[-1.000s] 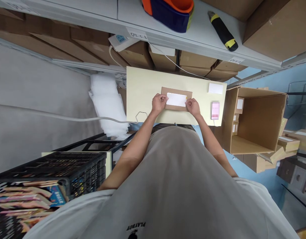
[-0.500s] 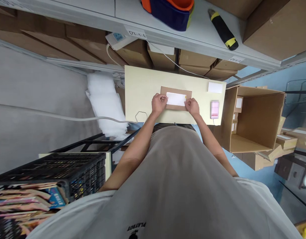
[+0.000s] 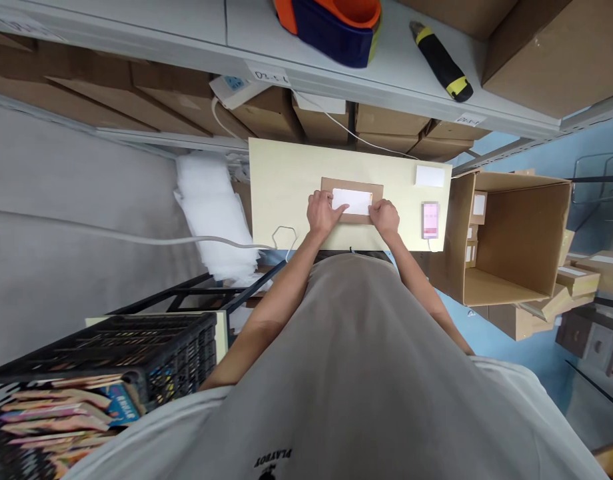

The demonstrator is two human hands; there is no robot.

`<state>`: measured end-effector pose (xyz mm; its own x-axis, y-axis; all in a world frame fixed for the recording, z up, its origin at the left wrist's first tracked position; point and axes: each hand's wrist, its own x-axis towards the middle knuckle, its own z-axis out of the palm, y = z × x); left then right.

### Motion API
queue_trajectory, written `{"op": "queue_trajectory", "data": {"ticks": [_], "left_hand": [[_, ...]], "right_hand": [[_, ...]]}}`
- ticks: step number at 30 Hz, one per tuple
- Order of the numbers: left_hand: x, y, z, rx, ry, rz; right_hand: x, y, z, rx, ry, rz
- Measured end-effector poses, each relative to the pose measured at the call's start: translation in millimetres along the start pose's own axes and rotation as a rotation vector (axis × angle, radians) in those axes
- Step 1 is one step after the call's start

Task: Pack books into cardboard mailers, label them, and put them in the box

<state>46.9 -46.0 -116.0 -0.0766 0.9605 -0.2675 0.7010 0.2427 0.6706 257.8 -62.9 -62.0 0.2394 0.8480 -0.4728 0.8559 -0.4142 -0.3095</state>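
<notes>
A small flat cardboard box (image 3: pixel 354 182) lies on the pale yellow tabletop (image 3: pixel 286 167), with a white label (image 3: pixel 354 198) on its upper face. My left hand (image 3: pixel 324 213) rests over the box's left end. Its thumb stretches along the label's lower left edge, apart from the other fingers near the left corner. At the label's lower right corner, my right hand (image 3: pixel 385 217) is closed in a pinch. Whether that corner is stuck down under the fingertips is hidden.
A phone (image 3: pixel 430 220) and a stack of white labels (image 3: pixel 429 176) lie at the table's right end. Beside it stands a large open carton (image 3: pixel 511 227). White packing sheets (image 3: pixel 214 213) hang left. A shelf above bears a cutter (image 3: pixel 441 61) and a tape dispenser (image 3: pixel 334 30).
My left hand has shifted slightly right and opened from a pinch, its thumb now lying on the label. My right hand stays at the label's right end.
</notes>
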Motion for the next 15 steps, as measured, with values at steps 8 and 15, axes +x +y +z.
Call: {"op": "queue_trajectory", "data": {"ticks": [8,15], "left_hand": [[6.0,1.7,-4.8,-0.09,0.088,0.005],[-32.7,10.6,11.2,0.053,-0.385,0.55]], "right_hand": [[-8.9,-32.6,44.9,-0.071,-0.05,-0.534],[-5.1,-24.3,67.7,-0.049,-0.11,-0.561]]}}
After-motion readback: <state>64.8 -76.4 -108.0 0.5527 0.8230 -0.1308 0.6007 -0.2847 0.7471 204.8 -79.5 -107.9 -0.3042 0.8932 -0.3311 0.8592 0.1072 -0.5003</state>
